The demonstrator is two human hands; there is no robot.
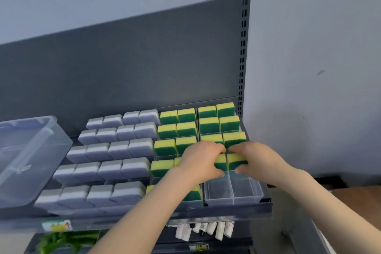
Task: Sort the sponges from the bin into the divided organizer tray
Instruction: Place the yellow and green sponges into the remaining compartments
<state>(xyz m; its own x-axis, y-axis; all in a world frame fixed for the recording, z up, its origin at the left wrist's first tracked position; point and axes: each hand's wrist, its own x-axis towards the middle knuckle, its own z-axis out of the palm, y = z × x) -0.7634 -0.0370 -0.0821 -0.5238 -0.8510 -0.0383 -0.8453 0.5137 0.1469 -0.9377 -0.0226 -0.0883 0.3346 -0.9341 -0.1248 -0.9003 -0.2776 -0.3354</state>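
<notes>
Currently held: two yellow-green sponges (237,160), likely light, soft and springy; best pinched across the short sides. Left grip (201,158) and right grip (256,158) each clamp one, low in the organizer tray (235,199) at 3 o'clock. Count: grey-white sponges (107,163), twenty; yellow-green, at least sixteen visible; vacant compartments (218,188), two; bin (31,150), one, at 9 o'clock.
</notes>
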